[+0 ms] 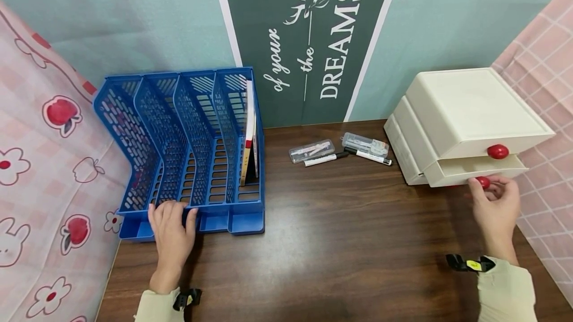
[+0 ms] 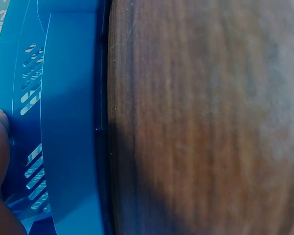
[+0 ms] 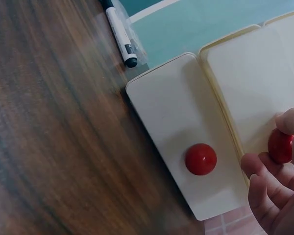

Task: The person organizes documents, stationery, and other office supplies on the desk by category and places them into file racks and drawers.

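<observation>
On the left stands a blue file rack [image 1: 203, 207] with several slots. My left hand [image 1: 172, 225] holds its front rim, fingers bent over the edge, and the thumb [image 2: 1, 117] lies against the blue front in the left wrist view. A white drawer unit [image 1: 483, 105] with red knobs stands at the right. Its middle drawer [image 1: 461, 172] is pulled partly out. My right hand [image 1: 497, 205] pinches that drawer's red knob [image 3: 281, 146] between thumb and fingers. Below it, the bottom drawer's knob [image 3: 201, 159] shows in the right wrist view.
Thin books [image 1: 247, 148] stand in the rack's rightmost slot. Between rack and drawers, near the back cloth, lie two clear cases [image 1: 312, 151] and two markers [image 1: 326, 159]. Patterned cloths [image 1: 53, 172] hang at both sides of the brown wooden table [image 1: 322, 242].
</observation>
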Demonstrator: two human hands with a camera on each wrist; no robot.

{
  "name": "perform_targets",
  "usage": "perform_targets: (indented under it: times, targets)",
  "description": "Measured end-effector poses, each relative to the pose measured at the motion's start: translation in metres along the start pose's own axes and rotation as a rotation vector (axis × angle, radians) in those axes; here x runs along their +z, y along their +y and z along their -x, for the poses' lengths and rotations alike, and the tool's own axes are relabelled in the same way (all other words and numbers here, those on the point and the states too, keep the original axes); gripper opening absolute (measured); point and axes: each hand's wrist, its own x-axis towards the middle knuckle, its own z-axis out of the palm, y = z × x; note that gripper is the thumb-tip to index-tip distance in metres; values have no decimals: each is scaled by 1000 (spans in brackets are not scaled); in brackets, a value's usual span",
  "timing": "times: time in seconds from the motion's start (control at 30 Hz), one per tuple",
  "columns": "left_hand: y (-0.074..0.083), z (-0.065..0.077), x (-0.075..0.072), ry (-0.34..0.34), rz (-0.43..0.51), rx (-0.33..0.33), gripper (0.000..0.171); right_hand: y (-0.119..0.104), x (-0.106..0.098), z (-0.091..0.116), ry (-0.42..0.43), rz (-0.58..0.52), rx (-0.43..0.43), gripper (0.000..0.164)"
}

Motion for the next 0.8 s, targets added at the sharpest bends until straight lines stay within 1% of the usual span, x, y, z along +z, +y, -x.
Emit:
perform_targets:
  times: [0.03,0.17,0.27,0.4,0.5,0.63,0.8]
  targets:
    - [0,0,0,0,0,0,18,1,-1,1,5,-22,-2,30]
    - [0,0,1,8,4,8,18,9,-3,6,28,-26,-33,30]
    - [-1,0,2,27,5,25,22,14,-5,10,45,-82,-55,31]
    - [-1,0,3,53,7,46,36,20,-5,14,68,-226,-67,31]
    - [-1,0,4,61,13,50,42,22,-5,16,90,-272,-66,30]
    - [-2,1,4,60,17,49,39,25,-4,17,123,-298,-63,29]
    - [-1,0,3,46,6,46,32,30,-3,19,171,-345,-88,26]
